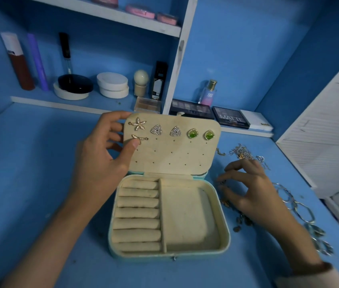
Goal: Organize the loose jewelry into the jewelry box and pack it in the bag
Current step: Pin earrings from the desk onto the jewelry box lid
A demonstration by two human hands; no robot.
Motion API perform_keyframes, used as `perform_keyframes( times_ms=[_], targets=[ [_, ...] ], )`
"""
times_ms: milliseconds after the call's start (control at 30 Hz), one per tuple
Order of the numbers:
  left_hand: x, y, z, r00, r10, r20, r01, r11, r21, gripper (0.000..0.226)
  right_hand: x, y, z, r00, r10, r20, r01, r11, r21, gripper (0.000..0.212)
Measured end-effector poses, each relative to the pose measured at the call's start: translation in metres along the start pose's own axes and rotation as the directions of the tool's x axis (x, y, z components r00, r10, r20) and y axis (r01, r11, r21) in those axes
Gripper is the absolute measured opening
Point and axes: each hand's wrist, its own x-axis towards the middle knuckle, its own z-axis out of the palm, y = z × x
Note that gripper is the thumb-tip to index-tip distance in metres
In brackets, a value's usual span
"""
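blue painted desk top [39, 194], blue walls, white shelves [110, 14] behind with cosmetics: round white compacts [112, 85], dark eyeshadow palettes [191, 111], a pink perfume bottle [208, 93].

cream-lined jewelry box with a pale teal shell [224, 225] sits mid-desk, open, with its perforated lid [175, 154] standing up and tilted back. row of padded ring rolls [137, 213] on the box's left side, one plain compartment [185, 215] on its right.

pinned along the lid's top row: gold starfish earring [138, 124], two silver triangular earrings [156, 129], two green square-cut earrings [192, 133]. a second gold earring [139, 138] lies against the lid just below the starfish.

left hand [102, 163] grips the lid's left edge: fingers curled round the top corner and behind it, thumb [132, 147] on the front face, its tip touching that second gold earring.

right hand [254, 190] hangs over loose jewelry just right of the box, fingers spread and loosely bent. cannot tell if the tips touch a piece. tangled silver chains [241, 151] lie beyond the fingertips, silver bangles [297, 206] to the hand's right, and small gold pieces [237, 227] lie near the wrist.
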Motion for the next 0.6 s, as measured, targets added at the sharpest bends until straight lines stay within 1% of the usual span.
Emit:
perform_keyframes(
  times_ms=[100,200,300,367,467,600],
  targets=[
    [-0.0007,0.0010,-0.0002,1.000,-0.015,0.002,0.015,1.000,-0.002,0.043,0.0003,0.0003,0.0023,1.000,-0.006,0.011,0.006,1.000,-0.018,0.010],
    [-0.0006,0.0015,-0.0001,1.000,-0.024,0.006,0.024,1.000,-0.002,0.043,0.0005,0.0006,0.0036,1.000,-0.028,0.012,0.028,0.999,-0.026,0.008],
    [-0.0008,0.0021,-0.0002,1.000,-0.019,0.007,0.019,1.000,0.001,0.043,0.0004,0.0003,0.0048,0.999,-0.029,0.017,0.030,0.999,-0.030,0.013],
    [-0.0007,0.0016,0.0000,1.000,-0.024,0.008,0.024,1.000,-0.003,0.043,0.0008,-0.0007,0.0055,0.999,-0.031,0.011,0.031,0.999,-0.021,0.012],
    [-0.0006,0.0015,-0.0001,1.000,-0.024,0.009,0.024,1.000,-0.007,0.043,0.0012,-0.0023,0.0059,1.000,-0.019,-0.013,0.019,0.999,0.048,0.003],
    [-0.0005,0.0018,-0.0004,1.000,-0.027,0.007,0.027,1.000,-0.003,0.043,-0.0008,-0.0012,0.0034,0.996,0.066,-0.067,-0.054,0.983,0.175,0.007]
  ],
)
